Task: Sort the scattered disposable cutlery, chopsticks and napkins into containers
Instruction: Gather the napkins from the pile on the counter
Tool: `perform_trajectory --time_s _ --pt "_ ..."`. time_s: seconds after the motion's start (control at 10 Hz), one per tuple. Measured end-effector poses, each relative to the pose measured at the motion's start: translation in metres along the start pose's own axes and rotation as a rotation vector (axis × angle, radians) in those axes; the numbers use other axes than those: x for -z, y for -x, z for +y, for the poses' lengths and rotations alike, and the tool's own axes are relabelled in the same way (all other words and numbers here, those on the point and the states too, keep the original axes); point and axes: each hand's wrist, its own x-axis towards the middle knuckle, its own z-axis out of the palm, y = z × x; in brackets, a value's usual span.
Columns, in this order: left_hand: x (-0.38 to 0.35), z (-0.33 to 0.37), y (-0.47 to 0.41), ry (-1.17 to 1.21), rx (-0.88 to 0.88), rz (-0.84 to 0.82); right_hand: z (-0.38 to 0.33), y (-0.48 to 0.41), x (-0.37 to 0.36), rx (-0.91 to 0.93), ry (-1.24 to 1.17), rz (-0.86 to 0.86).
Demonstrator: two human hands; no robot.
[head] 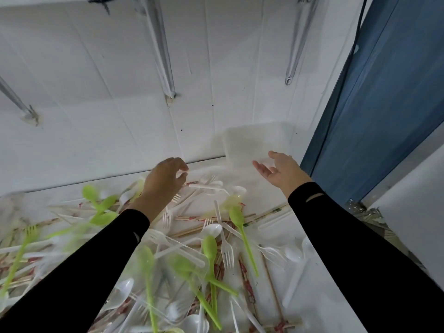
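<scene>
At the table's far edge, against the wall (120,131), a translucent container (249,143) is reached for by the right hand (280,173), fingers spread. The left hand (163,181) is curled over the scattered cutlery (210,248); any pinch cannot be told. Step judged: fetching a container. A rim grip is needed next. Its long axis seems to lie along the wall; its facing is blurred.

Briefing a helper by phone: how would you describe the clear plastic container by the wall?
Find the blue panel on the right, where it meets the white wall. At the wall's foot, just beyond the right hand, is the clear container. Its neighbours are slim forks, spoons and chopsticks; it alone is broad, boxy and up against the wall.
</scene>
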Motion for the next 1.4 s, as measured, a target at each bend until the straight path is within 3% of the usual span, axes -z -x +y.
perform_trajectory --time_s 0.2,0.5,0.6,0.8,0.9,1.1,1.2,1.3,1.4 --pt "0.023 0.001 0.008 -0.051 -0.025 0.186 0.007 0.002 -0.010 0.003 -0.014 0.032" --pt "0.035 -0.003 0.024 0.135 -0.078 0.222 0.018 0.014 -0.002 0.027 -0.144 0.003" --pt "0.040 -0.001 0.030 0.170 -0.086 0.238 0.015 0.016 -0.004 0.060 -0.109 0.067" --pt "0.047 0.004 0.036 0.215 -0.095 0.258 0.025 0.029 -0.018 -0.079 0.154 -0.005" --pt "0.048 0.009 0.036 0.229 -0.099 0.258 0.034 0.039 -0.026 0.005 0.249 -0.075" --pt "0.051 0.011 0.039 0.253 -0.102 0.258 0.029 0.036 -0.017 0.078 0.112 -0.060" --pt "0.048 0.012 0.040 0.257 -0.098 0.249 0.027 0.035 -0.016 0.142 0.178 -0.013" --pt "0.046 0.013 0.041 0.276 -0.092 0.237 0.023 0.022 -0.015 0.032 -0.017 -0.029" --pt "0.047 0.012 0.044 0.304 -0.062 0.256 0.031 0.020 -0.013 0.078 -0.048 0.085"
